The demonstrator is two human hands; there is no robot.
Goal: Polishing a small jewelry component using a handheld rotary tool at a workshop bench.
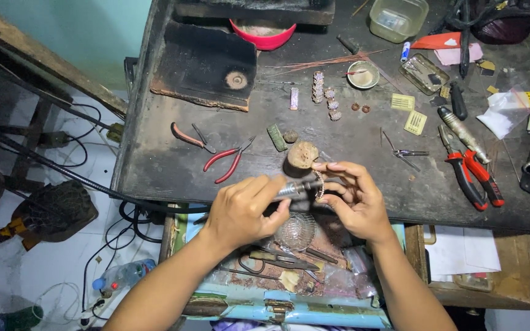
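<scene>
Together over the bench edge, left hand (240, 211) fingers clamped on rotary handpiece (299, 187), right hand (354, 199) fingers pinching beaded ring (320, 182).

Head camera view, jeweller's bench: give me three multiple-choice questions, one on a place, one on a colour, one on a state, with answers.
1. Where does the pink bowl stand?
A. far edge of the bench
B. on the floor
C. in the open drawer

2. What colour are the handles of the pliers left of the hands?
A. blue
B. red
C. yellow

3. What is the left hand doing?
A. lying flat and empty
B. gripping a metal handpiece
C. holding the plastic bottle

Answers: 1 A, it sits at the top by the dark block. 2 B, both handles are red. 3 B, its tip meets the small ring in the right hand.
</scene>
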